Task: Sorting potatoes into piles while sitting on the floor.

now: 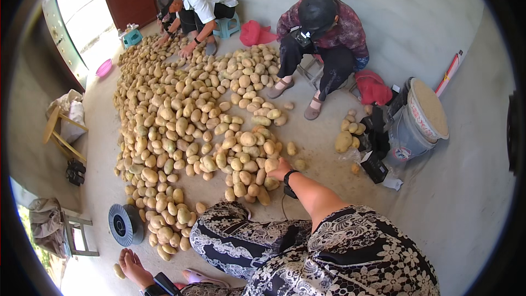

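Note:
My right hand [282, 169] is closed around a potato [271, 165] at the right side of a small heap of potatoes [242, 154]. The far fingers are partly hidden behind it. At the lower left, my left hand [134, 269] is empty, its palm turned up and its fingers loosely spread. A single potato [118, 271] lies on the floor just beside those fingertips. Between my hands, in front of my knees, is another small pile of potatoes [166, 230]. A broad spread of potatoes [164, 111] covers the floor beyond.
A grey plastic spool [121, 225] stands near my left hand. Across from me a person in a black cap [324, 33] sits on a low stool; others crouch farther back [205, 4]. On the right are a bucket [407, 131], black boxes [374, 166] and a few potatoes [344, 142].

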Demonstrator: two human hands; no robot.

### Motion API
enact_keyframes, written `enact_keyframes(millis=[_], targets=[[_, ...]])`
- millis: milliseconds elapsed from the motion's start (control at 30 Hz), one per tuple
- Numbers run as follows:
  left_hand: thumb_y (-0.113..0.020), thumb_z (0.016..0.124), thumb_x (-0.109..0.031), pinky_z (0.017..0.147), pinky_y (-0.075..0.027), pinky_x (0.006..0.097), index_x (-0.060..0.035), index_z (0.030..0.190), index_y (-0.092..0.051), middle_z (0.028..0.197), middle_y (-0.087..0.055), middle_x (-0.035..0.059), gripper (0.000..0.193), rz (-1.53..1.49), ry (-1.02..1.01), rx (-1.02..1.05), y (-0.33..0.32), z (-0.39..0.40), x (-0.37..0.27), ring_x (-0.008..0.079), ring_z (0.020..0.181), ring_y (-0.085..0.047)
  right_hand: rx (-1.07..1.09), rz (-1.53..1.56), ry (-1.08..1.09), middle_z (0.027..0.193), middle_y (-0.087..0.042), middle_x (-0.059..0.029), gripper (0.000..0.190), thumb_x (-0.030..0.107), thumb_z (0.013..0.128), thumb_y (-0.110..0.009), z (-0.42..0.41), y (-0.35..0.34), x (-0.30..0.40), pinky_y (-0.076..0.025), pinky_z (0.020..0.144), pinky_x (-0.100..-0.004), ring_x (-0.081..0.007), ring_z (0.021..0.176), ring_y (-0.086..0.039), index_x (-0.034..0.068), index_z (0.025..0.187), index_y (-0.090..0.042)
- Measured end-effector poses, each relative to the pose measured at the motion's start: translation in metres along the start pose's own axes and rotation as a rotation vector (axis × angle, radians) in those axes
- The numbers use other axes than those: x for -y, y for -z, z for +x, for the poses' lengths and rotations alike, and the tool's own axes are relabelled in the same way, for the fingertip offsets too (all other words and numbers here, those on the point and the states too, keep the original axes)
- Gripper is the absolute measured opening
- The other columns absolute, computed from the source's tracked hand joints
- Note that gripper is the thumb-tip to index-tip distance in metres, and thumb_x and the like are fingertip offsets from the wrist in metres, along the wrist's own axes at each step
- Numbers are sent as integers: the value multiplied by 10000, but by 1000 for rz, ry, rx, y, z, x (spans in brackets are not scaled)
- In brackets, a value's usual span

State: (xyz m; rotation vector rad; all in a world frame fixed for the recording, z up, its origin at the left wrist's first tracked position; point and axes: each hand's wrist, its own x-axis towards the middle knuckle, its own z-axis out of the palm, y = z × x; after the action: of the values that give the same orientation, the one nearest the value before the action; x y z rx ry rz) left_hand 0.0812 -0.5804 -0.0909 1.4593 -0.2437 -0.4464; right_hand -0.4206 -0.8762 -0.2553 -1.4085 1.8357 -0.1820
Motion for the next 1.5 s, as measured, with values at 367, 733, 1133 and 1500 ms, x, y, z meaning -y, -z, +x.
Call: enact_keyframes(millis=[367, 733, 1133, 1500], targets=[[-493, 917, -160, 927, -384, 288, -76, 1189, -485, 1156, -543, 37, 285, 80, -167, 267, 6, -81, -71, 142, 1108, -504, 525, 720, 614, 1129, -553, -132, 713, 221, 703, -733, -71, -1, 163, -454, 891, -342, -209, 1020, -559, 32, 1296, -385], [-534, 908, -204, 901, -455, 373, -110, 1434, -182, 1374, -347, 109, 640, 218, -178, 754, -98, -217, -113, 244, 1190, -440, 604, 447, 1475, 1103, -546, -193, 799, 281, 587, -762, -258, 31, 244, -449, 889, -359, -313, 1014, -560, -1, 1239, -397], [-560, 879, -282, 950, -429, 412, 7, 1376, -229, 1321, -362, 195, 663, 25, -147, 769, -95, -207, -91, 303, 1193, -430, 549, 382, 1657, 1078, -547, -190, 804, 342, 566, -800, -283, 48, 228, -424, 895, -390, -337, 1023, -540, -6, 1193, -436], [-533, 873, -406, 954, -421, 433, 0, 1346, -289, 1320, -377, 191, 670, -24, -153, 816, -84, -187, -84, 305, 1194, -437, 619, 420, 1675, 1120, -523, -184, 787, 249, 635, -778, -267, 65, 219, -427, 905, -373, -318, 1034, -542, 2, 1283, -405]])
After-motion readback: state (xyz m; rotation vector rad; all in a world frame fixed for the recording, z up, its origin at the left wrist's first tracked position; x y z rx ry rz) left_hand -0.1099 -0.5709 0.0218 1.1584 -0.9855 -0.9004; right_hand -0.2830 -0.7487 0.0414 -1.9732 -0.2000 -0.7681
